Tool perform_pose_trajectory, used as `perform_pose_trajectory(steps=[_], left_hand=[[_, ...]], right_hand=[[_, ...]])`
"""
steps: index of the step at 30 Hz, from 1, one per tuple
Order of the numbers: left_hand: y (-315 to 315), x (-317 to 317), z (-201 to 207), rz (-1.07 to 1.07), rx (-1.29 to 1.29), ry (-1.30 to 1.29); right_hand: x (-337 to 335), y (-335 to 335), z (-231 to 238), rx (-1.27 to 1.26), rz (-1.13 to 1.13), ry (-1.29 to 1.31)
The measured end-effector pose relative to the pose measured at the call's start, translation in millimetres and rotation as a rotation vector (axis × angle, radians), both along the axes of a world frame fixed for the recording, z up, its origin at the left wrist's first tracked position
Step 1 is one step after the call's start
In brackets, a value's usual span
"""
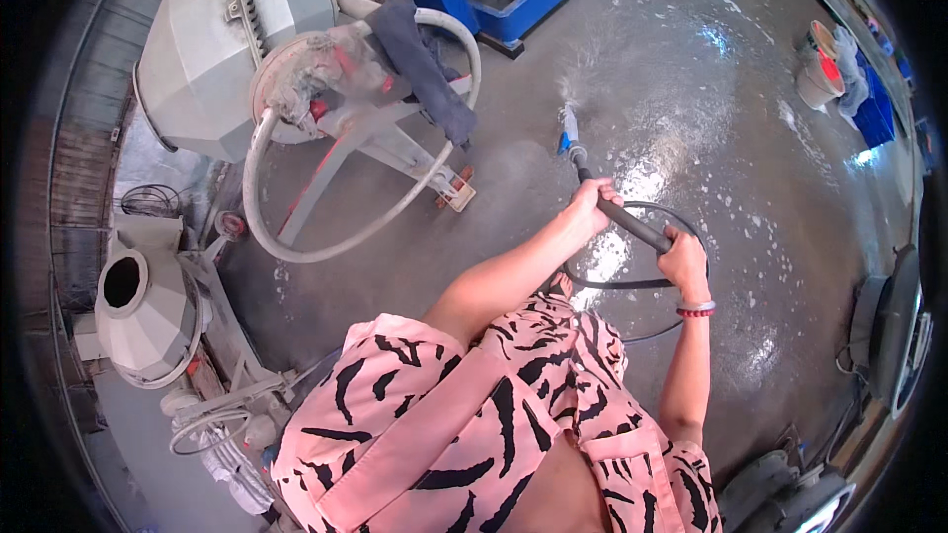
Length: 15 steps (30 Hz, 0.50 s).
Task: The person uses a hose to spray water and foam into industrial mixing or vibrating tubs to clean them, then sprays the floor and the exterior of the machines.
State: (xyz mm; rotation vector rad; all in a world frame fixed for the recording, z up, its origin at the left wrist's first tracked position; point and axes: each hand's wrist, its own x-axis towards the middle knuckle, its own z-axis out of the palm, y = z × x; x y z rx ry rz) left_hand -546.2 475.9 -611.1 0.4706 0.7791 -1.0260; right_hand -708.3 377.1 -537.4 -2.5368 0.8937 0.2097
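With both hands I hold a pressure washer wand (637, 226), a long black tube that points away from me. My left hand (593, 201) is closed around its front part. Farther back, my right hand (683, 265) grips the rear end, a red bead bracelet and a pale bangle on that wrist. At the wand's far end is a metal fitting with a small blue part (564, 143), and white spray (570, 114) leaves it toward the floor. A black hose (632, 285) loops below the wand. The concrete floor (731, 128) is wet, with foam patches.
At the left stands a large drum mixer (193, 49) with a big handwheel (259, 188), a dark cloth (425, 79) draped over it. A smaller mixer (158, 321) sits nearer. Blue machine framing (543, 2) is ahead. A bucket (820, 81) and blue crate (873, 109) stand far right.
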Motion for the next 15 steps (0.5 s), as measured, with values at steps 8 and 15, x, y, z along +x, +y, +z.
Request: perform_pose_trajectory(steps=[8, 15], left_hand=[[-38.1, 52.2, -9.0, 0.183, 0.13, -0.014], [-63.3, 129.5, -6.8, 0.218, 0.125, 0.018]], right_hand=[[69.1, -49.9, -24.9, -0.034, 0.049, -0.022], [145.8, -72.8, -12.0, -0.091, 0.104, 0.077]])
